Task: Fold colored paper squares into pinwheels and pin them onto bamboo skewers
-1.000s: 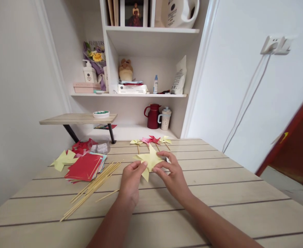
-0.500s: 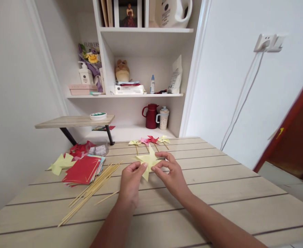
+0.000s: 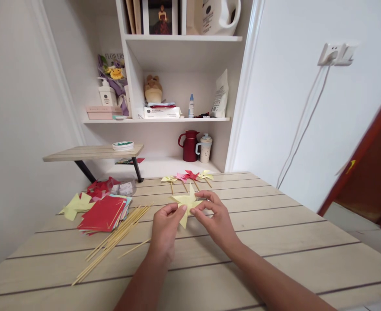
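Head view, both hands' fingers pinching yellow pinwheel (image 3: 187, 201), skewers (image 3: 115, 238) beside, red paper (image 3: 102, 214) left

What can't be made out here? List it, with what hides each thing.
Head view only:
- Centre of the yellow paper pinwheel: covered by the fingertips of the left hand and right hand, so any pin or fastening is unseen.
- Small finished pinwheels at the table's far edge: too small to show how they sit on their sticks.
- Clear container behind the red paper stack: contents too small to identify.
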`<state>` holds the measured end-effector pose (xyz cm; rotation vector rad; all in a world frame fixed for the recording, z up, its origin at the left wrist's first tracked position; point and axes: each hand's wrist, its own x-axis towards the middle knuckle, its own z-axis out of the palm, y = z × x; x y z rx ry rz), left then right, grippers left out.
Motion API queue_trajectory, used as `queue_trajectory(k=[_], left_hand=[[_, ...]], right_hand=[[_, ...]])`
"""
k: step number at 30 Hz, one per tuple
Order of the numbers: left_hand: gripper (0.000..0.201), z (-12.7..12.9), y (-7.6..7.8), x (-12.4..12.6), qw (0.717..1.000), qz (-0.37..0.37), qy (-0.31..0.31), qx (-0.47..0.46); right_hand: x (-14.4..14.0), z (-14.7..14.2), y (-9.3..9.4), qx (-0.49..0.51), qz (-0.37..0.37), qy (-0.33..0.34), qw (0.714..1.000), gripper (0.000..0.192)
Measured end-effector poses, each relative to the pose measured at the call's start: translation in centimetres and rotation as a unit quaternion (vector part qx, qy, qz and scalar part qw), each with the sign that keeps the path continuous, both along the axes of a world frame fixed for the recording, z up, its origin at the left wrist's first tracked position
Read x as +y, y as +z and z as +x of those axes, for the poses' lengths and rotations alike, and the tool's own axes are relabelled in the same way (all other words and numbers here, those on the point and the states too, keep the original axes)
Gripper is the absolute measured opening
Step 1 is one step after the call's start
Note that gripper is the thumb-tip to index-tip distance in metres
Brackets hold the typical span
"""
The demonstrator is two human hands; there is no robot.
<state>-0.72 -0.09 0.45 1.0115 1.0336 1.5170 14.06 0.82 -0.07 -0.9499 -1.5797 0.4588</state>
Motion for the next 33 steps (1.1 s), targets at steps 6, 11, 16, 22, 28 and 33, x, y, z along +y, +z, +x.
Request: queue_trajectory(k=[6, 11, 16, 22, 28, 33], left_hand=[[0.025, 0.1, 0.0, 0.0, 0.999, 0.020, -0.005, 0.027], [0.015, -0.6, 0.2, 0.5, 0.965, 0.150, 0.086, 0.196], [0.011, -0.9, -0.2, 0.8, 0.852, 0.297, 0.188, 0.387], [0.012, -0.8, -0.5, 0.6, 0.794, 0.342, 0.170, 0.473], [0.014, -0.9, -0.4, 0.7, 0.789, 0.351, 0.155, 0.480], [0.010, -0.7, -0.5, 0.5, 0.797, 0.353, 0.157, 0.464]], right_hand=[[0.1, -0.1, -0.1, 0.004, 0.006, 0.003, 1.000, 0.020], [0.2, 0.2, 0.2, -0.007, 0.074, -0.035, 0.997, 0.018], [-0.2, 0.7, 0.8, -0.081, 0.161, -0.103, 0.978, 0.040], [-0.3, 0.6, 0.8, -0.174, 0.155, -0.121, 0.965, 0.025], [0.1, 0.9, 0.7, -0.167, 0.149, -0.095, 0.970, 0.004], [0.0, 0.9, 0.9, -0.109, 0.106, -0.047, 0.987, 0.009]])
